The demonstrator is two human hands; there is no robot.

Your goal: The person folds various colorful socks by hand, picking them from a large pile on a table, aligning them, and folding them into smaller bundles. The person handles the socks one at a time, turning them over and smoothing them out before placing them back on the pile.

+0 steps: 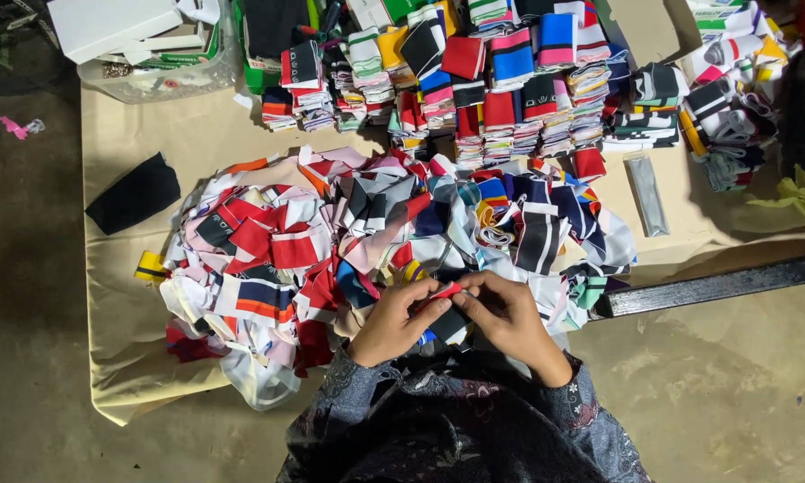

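Hands on a red strip over the cloth heap

Fingertips of both our hands meet on a small red fabric strip [447,290], pinching it from either side just above the near edge of the pile. Our left hand [393,324] has its thumb and forefinger clamped on the strip's left end; our right hand [508,315] grips the right end, fingers curled together. A dark piece [447,324] sits under the strip between the palms, though we cannot tell from this view whether either hand holds it. Our patterned dark sleeves [474,420] run down to the bottom of the frame.

Around the hands spreads a loose heap of cut fabric pieces [331,241] in red, white, navy, black and orange, lying on a beige cloth [143,358] spread over the floor. Beyond the heap stand folded stacks of similar pieces [501,89]. A flat black piece [134,192] lies apart at the left, a clear plastic sleeve [647,195] at the right, and a white box [111,25] rests in a clear tub at the far left corner
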